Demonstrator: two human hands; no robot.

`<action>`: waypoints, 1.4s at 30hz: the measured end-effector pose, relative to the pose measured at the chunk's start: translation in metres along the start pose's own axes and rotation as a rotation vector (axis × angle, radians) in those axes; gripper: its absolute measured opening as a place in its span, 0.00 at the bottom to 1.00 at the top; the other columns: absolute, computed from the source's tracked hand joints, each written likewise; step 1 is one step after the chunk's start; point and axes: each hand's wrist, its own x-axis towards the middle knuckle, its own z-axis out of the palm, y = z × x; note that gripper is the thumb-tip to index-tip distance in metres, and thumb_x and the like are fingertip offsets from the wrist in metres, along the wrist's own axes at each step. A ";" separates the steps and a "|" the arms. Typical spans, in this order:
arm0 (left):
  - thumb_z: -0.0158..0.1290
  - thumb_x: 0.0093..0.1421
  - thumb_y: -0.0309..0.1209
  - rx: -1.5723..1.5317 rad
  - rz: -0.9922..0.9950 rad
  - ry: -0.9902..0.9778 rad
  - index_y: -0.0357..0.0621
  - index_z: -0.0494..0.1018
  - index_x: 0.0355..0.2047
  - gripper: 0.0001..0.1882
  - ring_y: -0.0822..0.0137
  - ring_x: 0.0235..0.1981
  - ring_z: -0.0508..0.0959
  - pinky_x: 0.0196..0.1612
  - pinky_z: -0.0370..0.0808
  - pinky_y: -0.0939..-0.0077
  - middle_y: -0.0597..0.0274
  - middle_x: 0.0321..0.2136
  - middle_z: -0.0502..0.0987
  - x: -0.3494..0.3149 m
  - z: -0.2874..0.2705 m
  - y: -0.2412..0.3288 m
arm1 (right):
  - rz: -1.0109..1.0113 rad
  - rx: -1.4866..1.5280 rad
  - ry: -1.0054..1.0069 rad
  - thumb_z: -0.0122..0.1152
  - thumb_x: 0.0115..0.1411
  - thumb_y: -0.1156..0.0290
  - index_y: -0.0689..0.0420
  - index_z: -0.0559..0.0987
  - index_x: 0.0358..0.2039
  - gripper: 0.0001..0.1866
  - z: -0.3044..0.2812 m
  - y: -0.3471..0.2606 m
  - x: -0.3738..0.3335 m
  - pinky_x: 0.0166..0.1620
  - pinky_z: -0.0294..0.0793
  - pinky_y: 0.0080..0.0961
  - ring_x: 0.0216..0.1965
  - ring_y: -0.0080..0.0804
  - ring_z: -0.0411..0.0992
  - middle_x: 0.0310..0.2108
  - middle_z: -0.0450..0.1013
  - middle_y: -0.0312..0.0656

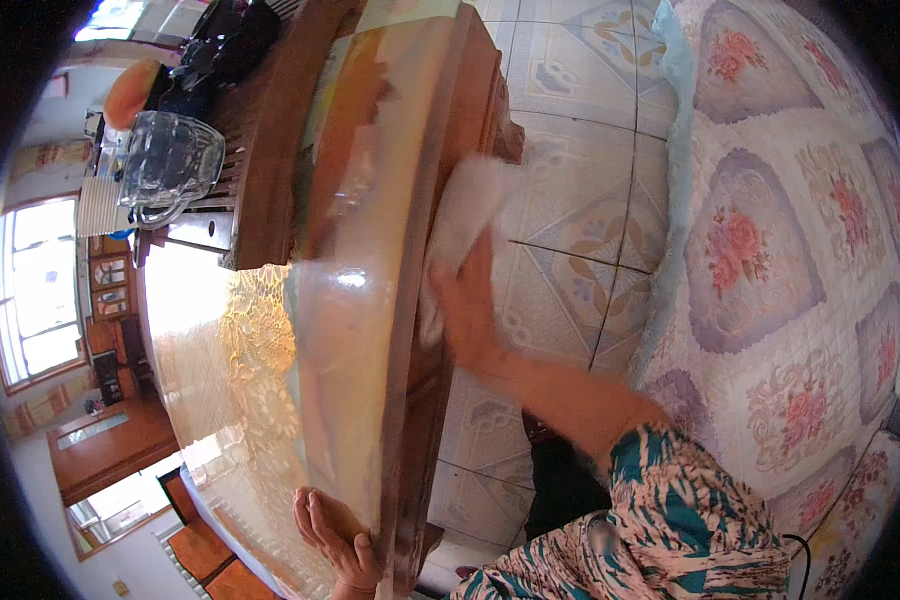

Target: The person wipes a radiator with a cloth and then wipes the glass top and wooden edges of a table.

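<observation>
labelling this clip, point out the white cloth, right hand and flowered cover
White cloth (477, 198): head view, its upper part
Right hand (466, 305): head view, its back
Flowered cover (750, 245): head view, a rose panel

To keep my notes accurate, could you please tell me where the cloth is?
In the head view, the cloth is just above centre, in the right hand, at the right edge of the table.

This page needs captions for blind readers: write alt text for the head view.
A person's right hand holds a blurred pale cloth at the side of a brown table, while the left hand lies on its glossy top. A tiled floor and floral quilt lie to the right, clear glassware upper left.
</observation>
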 end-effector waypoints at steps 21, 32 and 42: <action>0.35 0.65 0.51 -0.087 0.063 -0.029 0.31 0.46 0.64 0.39 0.46 0.67 0.44 0.67 0.43 0.51 0.40 0.65 0.41 0.001 0.005 -0.003 | 0.345 0.562 0.112 0.46 0.62 0.60 0.56 0.65 0.54 0.22 -0.054 -0.023 0.209 0.56 0.60 0.32 0.50 0.41 0.64 0.48 0.66 0.46; 0.29 0.65 0.55 -0.044 0.043 -0.019 0.32 0.45 0.64 0.40 0.46 0.67 0.44 0.67 0.43 0.50 0.40 0.65 0.43 0.003 0.009 0.010 | 0.215 0.362 0.145 0.50 0.58 0.53 0.49 0.67 0.53 0.24 -0.071 0.097 0.229 0.45 0.68 0.36 0.46 0.36 0.67 0.47 0.69 0.43; 0.37 0.66 0.56 -0.006 0.034 0.032 0.38 0.56 0.61 0.36 0.57 0.60 0.59 0.61 0.55 0.55 0.53 0.59 0.59 0.021 0.013 0.022 | 0.432 0.361 0.092 0.48 0.58 0.76 0.50 0.66 0.50 0.19 -0.095 0.157 0.217 0.31 0.69 0.23 0.32 0.26 0.68 0.35 0.69 0.36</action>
